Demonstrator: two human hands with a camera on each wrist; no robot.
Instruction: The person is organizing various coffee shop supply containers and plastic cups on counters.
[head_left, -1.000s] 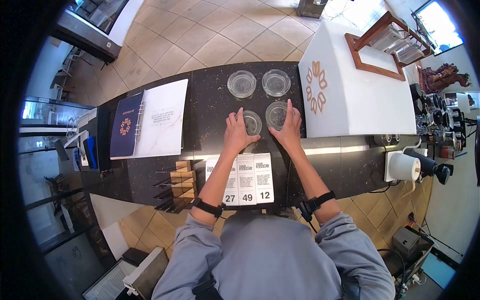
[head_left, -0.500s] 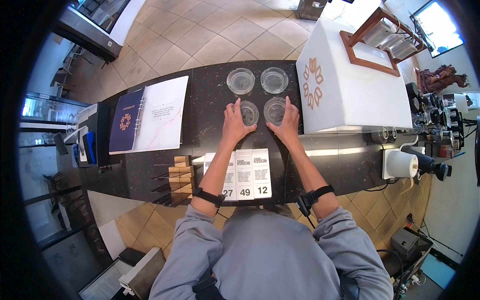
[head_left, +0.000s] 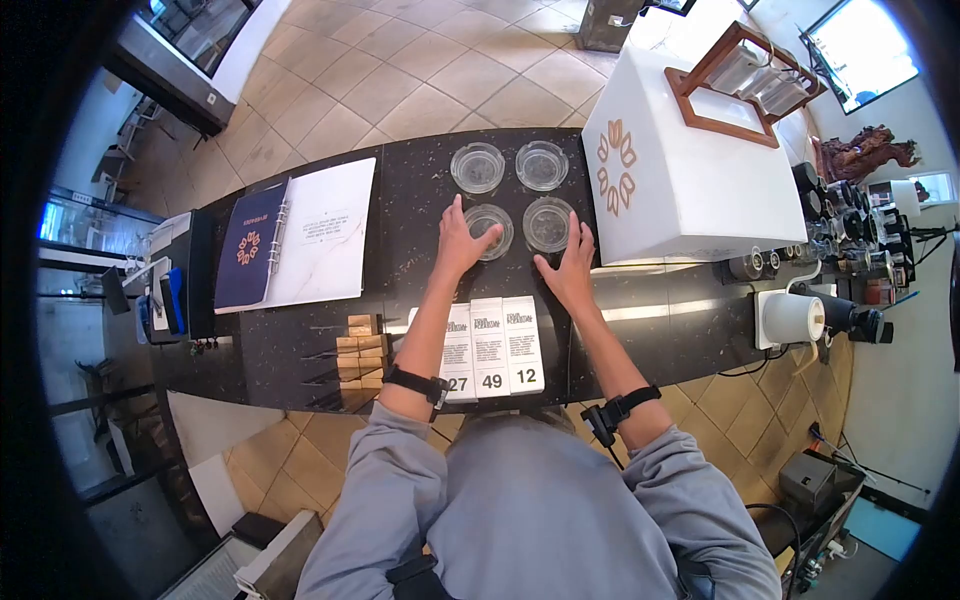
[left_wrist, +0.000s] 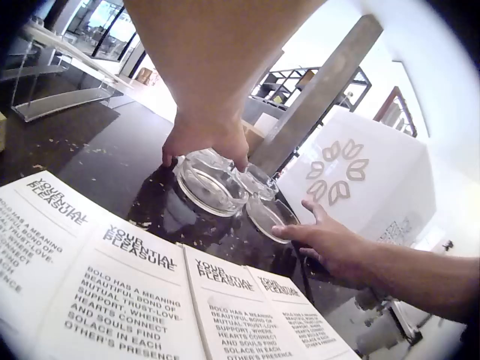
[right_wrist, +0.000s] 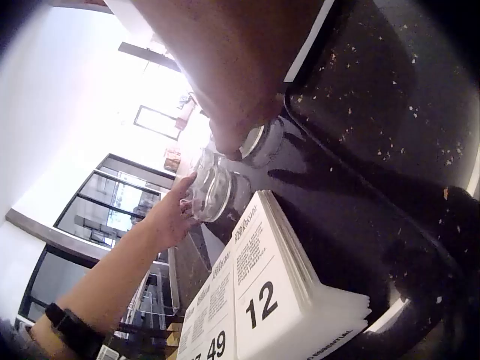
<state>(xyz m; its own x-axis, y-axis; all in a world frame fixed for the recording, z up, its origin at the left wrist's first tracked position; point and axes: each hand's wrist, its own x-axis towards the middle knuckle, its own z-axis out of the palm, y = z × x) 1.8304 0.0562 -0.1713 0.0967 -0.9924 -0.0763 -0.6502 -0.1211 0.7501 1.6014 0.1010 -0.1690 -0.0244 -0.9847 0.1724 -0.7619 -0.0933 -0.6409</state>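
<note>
Round glass ashtrays stand in two rows on the dark counter. My left hand [head_left: 460, 248] lies at the left side of the near left ashtray [head_left: 488, 217], its fingers extended along the outside and its thumb over the near rim. On the right, my right hand [head_left: 572, 275] has its fingers beside the near right ashtray [head_left: 548, 223], while the thumb points out in front of the glass, apart from it. Behind them are the far left ashtray [head_left: 477, 168] and the far right ashtray [head_left: 542, 165]. Neither hand lifts anything.
Printed card stacks [head_left: 488, 345] with large numbers lie near my body, beside wooden blocks [head_left: 361, 350]. An open ring binder [head_left: 320, 235] is at left. A large white box [head_left: 690, 165] with a petal logo borders the ashtrays at right. The counter's far edge [head_left: 440, 135] curves behind them.
The near left ashtray has slid away from me toward the far row, and the near right one slightly. My right thumb has drawn back from its glass. The head view has shifted a little.
</note>
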